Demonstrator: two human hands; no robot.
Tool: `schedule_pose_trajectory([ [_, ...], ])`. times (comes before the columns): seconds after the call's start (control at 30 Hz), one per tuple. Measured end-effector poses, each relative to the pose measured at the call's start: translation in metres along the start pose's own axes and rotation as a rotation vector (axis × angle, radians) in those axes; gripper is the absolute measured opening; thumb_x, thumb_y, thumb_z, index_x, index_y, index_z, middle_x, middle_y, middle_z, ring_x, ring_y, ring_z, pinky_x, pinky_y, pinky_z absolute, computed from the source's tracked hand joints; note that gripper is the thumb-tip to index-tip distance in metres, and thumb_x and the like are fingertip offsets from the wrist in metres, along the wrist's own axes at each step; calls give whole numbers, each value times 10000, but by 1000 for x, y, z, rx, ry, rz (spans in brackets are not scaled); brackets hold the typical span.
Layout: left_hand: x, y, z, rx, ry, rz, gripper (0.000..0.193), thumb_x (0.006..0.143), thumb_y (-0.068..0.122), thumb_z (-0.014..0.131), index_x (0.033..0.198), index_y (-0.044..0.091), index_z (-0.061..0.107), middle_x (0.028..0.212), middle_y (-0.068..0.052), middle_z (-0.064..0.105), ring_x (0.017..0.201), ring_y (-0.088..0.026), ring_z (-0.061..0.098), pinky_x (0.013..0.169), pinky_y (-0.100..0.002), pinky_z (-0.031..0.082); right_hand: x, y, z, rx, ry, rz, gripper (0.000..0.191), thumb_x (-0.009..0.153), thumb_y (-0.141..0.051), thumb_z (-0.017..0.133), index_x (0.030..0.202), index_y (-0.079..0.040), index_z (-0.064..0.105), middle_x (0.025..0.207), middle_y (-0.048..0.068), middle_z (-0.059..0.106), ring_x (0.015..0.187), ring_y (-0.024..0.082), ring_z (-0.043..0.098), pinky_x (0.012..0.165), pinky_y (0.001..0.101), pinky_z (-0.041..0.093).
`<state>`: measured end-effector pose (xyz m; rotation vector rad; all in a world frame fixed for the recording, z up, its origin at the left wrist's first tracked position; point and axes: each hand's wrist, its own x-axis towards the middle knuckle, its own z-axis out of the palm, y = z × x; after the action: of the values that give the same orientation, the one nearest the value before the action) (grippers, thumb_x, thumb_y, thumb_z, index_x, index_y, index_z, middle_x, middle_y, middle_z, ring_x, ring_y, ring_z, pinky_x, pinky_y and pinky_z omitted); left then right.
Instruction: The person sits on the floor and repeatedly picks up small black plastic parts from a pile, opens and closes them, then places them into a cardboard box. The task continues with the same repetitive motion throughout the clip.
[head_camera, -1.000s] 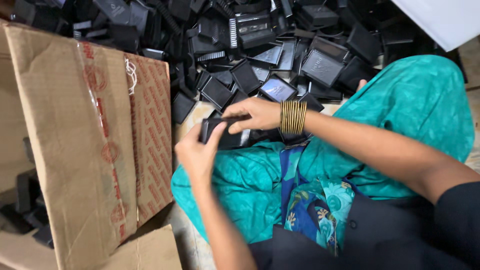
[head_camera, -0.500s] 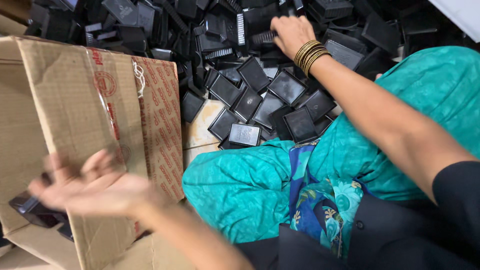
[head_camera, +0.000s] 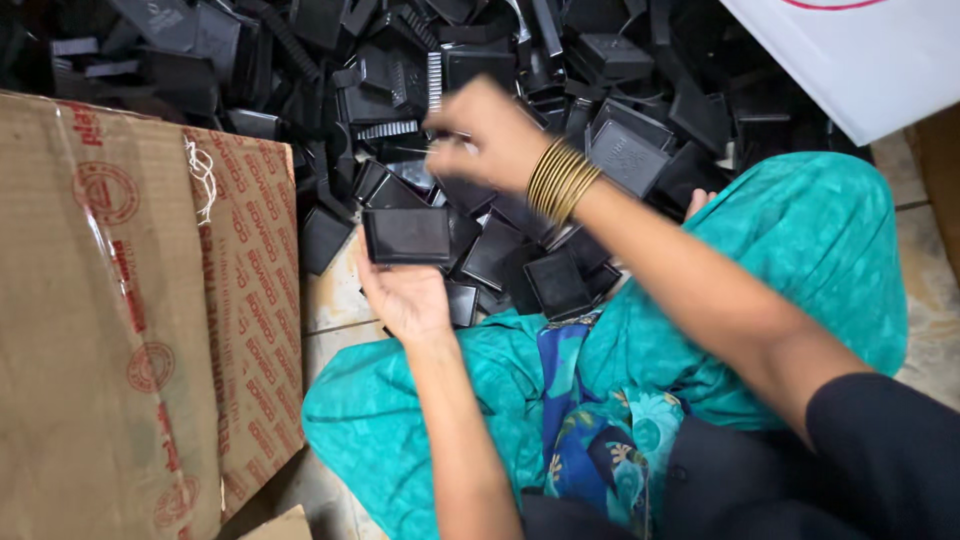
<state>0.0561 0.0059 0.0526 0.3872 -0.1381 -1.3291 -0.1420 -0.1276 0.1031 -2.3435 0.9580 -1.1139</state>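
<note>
Item: black rectangular plastic tray (head_camera: 407, 235) — shallow, with a raised rim and flat floor. Location: held up in the left hand (head_camera: 405, 295), fingers under its lower edge and thumb at its left side, above the near edge of the pile of black plastic parts (head_camera: 560, 90) on the floor. Left grip: closed on the tray.

Right hand (head_camera: 490, 135) — raised over the pile, blurred; it seems to pinch something small and dark, but whether that grip is clenched or loose I cannot tell. Gold bangles (head_camera: 560, 182) at the wrist.

Handling, as judged: the tray looks light and stiff, smooth-faced and so a little slippery; thin walls may flex or crack if squeezed hard. Best taken by two opposite rims, or supported from beneath as here.

Surroundings: open cardboard box (head_camera: 140, 300) with red print at the left, just beside the person's knee; teal garment (head_camera: 800, 260) over the lap; white sheet (head_camera: 860, 60) at the upper right.
</note>
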Motion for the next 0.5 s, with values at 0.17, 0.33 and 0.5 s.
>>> schedule_pose_trajectory([
  [0.17,2,6,-8,-292,-20,-114,649,1022,363,603,1525,-27,474,1588,-244,488,1389,-360,531,1158,-475,432,9,78,-44,-573,273,317,771,835,-209,871,1437,-4,435,1285,238,517,1113,432,550,922,493,497],
  [0.33,8,-7,9,-90,-77,-47,555,971,349,599,1502,237,478,1565,-154,467,1417,-341,528,1195,-571,420,1,82,-35,-524,127,388,565,841,-16,710,1363,-101,511,1203,213,556,1074,418,608,912,490,527],
  [0.5,3,-7,11,-113,19,-63,567,991,516,528,1493,253,508,1384,-170,593,1184,-354,611,1051,-581,491,1,51,-48,-366,288,321,406,934,-3,638,1311,-107,528,1170,197,611,1013,425,633,870,494,532],
])
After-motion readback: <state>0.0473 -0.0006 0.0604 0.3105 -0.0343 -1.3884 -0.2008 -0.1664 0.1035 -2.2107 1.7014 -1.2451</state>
